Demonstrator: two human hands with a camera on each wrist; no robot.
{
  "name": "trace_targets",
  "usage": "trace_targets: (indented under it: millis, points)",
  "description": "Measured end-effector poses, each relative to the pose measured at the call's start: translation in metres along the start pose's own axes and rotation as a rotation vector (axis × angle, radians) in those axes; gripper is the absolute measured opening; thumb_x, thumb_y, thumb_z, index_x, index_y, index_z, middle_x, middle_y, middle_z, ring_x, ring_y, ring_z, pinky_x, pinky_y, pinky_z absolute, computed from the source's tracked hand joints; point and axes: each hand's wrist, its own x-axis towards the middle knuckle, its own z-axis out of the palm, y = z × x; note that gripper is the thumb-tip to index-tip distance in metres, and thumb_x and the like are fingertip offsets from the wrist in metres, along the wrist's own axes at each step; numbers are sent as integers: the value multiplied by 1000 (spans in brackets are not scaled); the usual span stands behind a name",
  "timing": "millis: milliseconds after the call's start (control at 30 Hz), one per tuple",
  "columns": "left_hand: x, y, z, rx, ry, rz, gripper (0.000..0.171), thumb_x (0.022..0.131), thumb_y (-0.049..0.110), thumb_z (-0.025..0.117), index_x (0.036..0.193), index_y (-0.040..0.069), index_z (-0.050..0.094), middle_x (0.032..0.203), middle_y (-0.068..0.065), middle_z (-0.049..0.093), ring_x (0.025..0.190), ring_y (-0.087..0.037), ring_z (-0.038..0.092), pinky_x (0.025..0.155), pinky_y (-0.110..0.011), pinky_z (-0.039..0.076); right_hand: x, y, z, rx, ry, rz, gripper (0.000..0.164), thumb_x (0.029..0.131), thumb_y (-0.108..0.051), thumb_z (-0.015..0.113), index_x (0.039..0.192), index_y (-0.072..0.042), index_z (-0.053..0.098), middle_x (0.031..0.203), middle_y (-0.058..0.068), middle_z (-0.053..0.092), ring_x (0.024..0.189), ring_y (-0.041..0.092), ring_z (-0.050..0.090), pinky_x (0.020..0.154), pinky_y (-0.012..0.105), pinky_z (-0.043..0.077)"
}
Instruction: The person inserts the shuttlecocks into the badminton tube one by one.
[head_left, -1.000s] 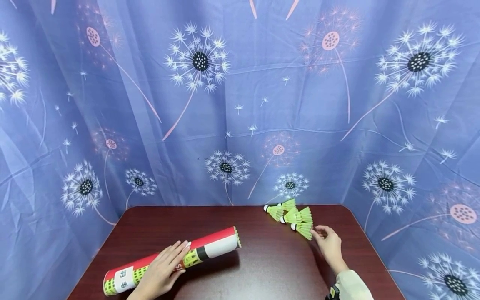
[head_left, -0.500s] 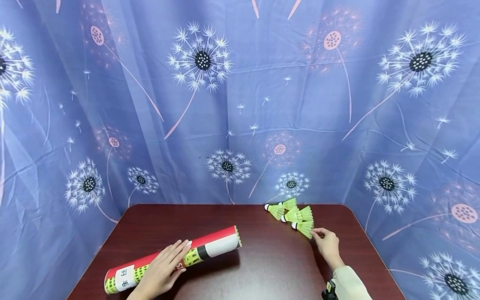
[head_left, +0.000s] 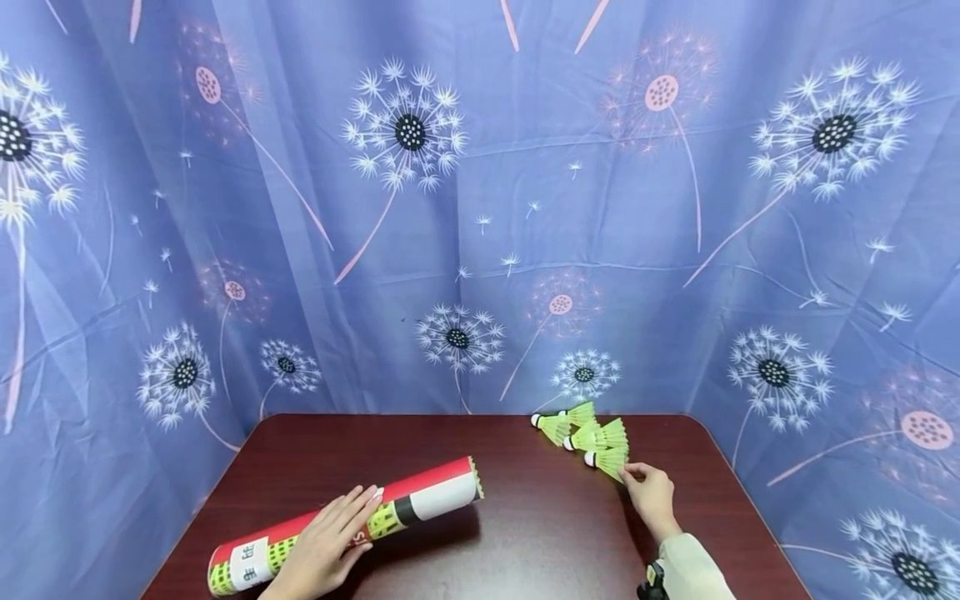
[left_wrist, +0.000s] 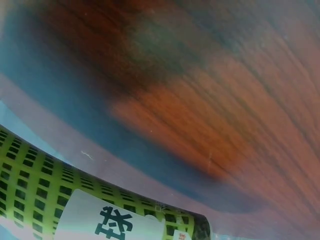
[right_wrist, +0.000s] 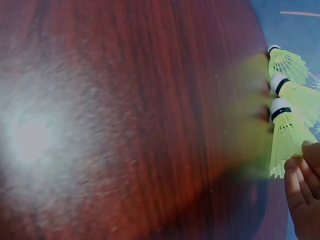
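A shuttlecock tube [head_left: 442, 492], red, white and yellow-green, lies slantwise at the left of the table. My left hand [head_left: 322, 542] rests across its middle, fingers extended over the top and the thumb on the near side. Part of the tube [left_wrist: 35, 185] shows in the left wrist view, where the hand is out of sight. Several yellow-green shuttlecocks with white heads lie grouped at the back right. My right hand [head_left: 651, 496] pinches the skirt edge of the nearest shuttlecock [head_left: 609, 460]. In the right wrist view, fingertips [right_wrist: 295, 162] touch that skirt.
The dark red-brown table [head_left: 525, 533] has rounded back corners. A blue curtain [head_left: 510, 208] with dandelion prints surrounds its back and sides. The other shuttlecocks [head_left: 555, 428] lie close to the table's back edge.
The right hand's fingers have closed in on the nearest shuttlecock's skirt, the hand shifting slightly left. The left hand stays on the tube. The head view has shifted slightly.
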Motion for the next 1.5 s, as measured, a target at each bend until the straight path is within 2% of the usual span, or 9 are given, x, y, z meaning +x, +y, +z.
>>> trace_targets:
  millis: [200,333,433,567,667,767,1033,1267,1500]
  points:
    - [-2,0,0,10,3,1,54,100,36,47,134,-6,53,140,-19,50,128,-35,47,117,-33,18,-8,0,-4,-3,56,-34,7,80,-6,75,81,1,75,78,16,72,79,41,66,77,54,44]
    - [-1,1,1,10,10,1,54,100,36,48,133,-6,53,139,-19,50,128,-35,47,117,-33,18,-12,-5,-8,12,126,-89,4,77,-4,78,79,-2,76,74,12,72,67,30,66,70,51,45]
    - [-1,1,1,9,17,-2,54,100,36,49,133,-6,54,139,-19,51,128,-34,48,117,-33,19,-15,-10,-10,17,170,-111,4,76,-4,79,78,-3,76,70,9,71,57,14,62,64,42,45]
    - [0,0,2,8,23,2,54,100,36,48,132,-6,54,139,-19,51,128,-35,48,117,-33,19,-17,-22,-13,76,187,-124,5,76,-4,80,78,-4,76,71,8,71,56,0,56,56,22,43]
    - [0,-2,3,19,21,-1,54,100,37,47,133,-5,54,139,-19,51,127,-35,49,117,-33,21,-16,-33,-13,147,159,-148,5,76,-1,79,79,-3,75,72,10,72,58,-2,56,52,12,41]
    - [2,-3,4,30,14,-7,54,100,38,46,133,-4,54,139,-18,51,127,-34,49,117,-33,21,-16,-41,-11,196,124,-150,5,76,-1,78,80,-3,75,73,9,72,59,-4,56,53,10,41]
    - [4,-1,6,16,6,-10,55,100,38,46,134,-4,53,140,-17,51,128,-34,48,117,-31,18,-23,-64,-2,368,-22,-119,4,79,0,76,83,-1,75,74,11,71,62,6,62,54,13,47]
    - [5,1,7,11,5,-5,54,99,37,49,134,-5,53,140,-18,50,128,-34,48,117,-32,18,-37,-108,-2,499,-135,-158,5,79,6,72,84,6,72,75,20,69,62,9,62,54,20,51]
    - [3,2,8,12,-2,-12,54,99,38,50,134,-4,53,140,-17,50,128,-34,48,117,-31,18,-44,-132,-1,515,-195,-205,6,78,9,71,84,7,72,76,19,70,61,11,61,52,19,50]
